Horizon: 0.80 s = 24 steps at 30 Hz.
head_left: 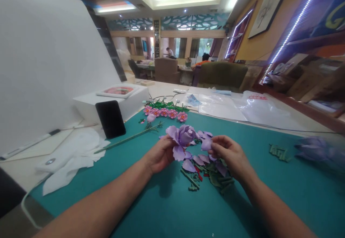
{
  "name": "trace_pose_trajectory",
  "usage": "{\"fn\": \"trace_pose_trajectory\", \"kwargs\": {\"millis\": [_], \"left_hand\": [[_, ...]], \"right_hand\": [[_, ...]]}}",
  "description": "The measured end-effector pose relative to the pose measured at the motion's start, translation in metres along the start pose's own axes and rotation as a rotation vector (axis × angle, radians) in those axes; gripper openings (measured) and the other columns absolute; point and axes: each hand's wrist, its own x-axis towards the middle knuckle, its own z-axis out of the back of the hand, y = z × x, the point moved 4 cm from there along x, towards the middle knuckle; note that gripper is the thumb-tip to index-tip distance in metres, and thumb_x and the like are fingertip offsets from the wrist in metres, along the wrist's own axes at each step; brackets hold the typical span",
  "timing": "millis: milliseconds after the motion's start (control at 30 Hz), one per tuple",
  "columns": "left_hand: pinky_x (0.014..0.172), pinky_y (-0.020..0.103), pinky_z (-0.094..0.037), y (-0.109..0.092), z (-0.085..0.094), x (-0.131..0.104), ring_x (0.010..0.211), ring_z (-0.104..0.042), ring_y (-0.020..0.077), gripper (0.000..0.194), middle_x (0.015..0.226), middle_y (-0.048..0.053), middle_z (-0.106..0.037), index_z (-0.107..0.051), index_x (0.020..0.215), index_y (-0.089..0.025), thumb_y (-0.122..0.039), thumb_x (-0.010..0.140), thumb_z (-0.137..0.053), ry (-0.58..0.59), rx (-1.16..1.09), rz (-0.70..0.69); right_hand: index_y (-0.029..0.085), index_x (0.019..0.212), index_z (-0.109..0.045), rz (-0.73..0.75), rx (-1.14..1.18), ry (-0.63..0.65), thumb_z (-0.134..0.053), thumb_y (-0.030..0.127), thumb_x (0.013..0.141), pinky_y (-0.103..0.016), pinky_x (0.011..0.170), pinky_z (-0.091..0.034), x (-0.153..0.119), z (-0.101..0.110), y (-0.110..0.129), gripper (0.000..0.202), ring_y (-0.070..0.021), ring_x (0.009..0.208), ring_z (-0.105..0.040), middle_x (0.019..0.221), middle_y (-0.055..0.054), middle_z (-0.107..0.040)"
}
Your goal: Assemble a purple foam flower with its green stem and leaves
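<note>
My left hand [162, 154] grips a partly built purple toy flower [185, 134] from below, its layered petals facing up. Between the thumb and fingertips of my right hand [229, 153] is a single light purple petal [206, 144], held a short way to the right of the flower and apart from it. Beneath and between my hands lies a heap of loose parts: purple petals [188, 165], dark green leaves [215, 177], green stem pieces [190, 178] and a few red bits [199, 173]. The underside of the flower is hidden by my left fingers.
A green mat [151, 209] covers the table. Behind lie several pink flowers [164, 112] and a long green stem [129, 137]. A black phone [110, 119] leans against a white box [134, 98]. White tissue [78, 152] is left; green pieces [279, 152] and purple flowers [315, 148] lie right.
</note>
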Motion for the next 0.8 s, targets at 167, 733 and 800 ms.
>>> {"fn": "trace_pose_trajectory", "kwargs": {"millis": [167,733,800], "left_hand": [[0.065,0.028,-0.05,0.0,-0.001,0.001,0.063,-0.064,0.0168,0.021,0.071,0.003,-0.069,-0.064,0.085,-0.017,-0.017,0.065,-0.072,-0.004,-0.009,-0.001],[0.056,0.021,-0.042,0.007,0.006,0.005,0.055,-0.055,0.01,0.023,0.066,-0.002,-0.063,-0.064,0.079,-0.018,-0.01,0.059,-0.073,-0.054,-0.048,-0.031],[0.056,0.02,-0.042,0.007,0.005,0.005,0.055,-0.054,0.0097,0.024,0.065,-0.002,-0.062,-0.064,0.079,-0.018,-0.01,0.059,-0.073,-0.055,-0.048,-0.028]], "right_hand": [[0.017,0.093,-0.065,-0.047,0.0,0.026,-0.074,0.036,0.052,-0.027,0.052,-0.049,-0.002,-0.003,-0.002,0.047,-0.0146,0.058,-0.062,0.072,-0.001,-0.066],[0.022,0.076,-0.059,0.512,-0.511,0.046,-0.056,0.032,0.08,-0.024,0.053,-0.043,-0.048,-0.028,0.035,0.011,-0.0151,0.063,-0.058,0.072,-0.002,-0.063],[0.022,0.077,-0.06,0.662,-0.599,0.046,-0.055,0.027,0.082,-0.025,0.059,-0.046,-0.055,-0.03,0.042,0.009,-0.0163,0.069,-0.06,0.077,-0.003,-0.065]]}}
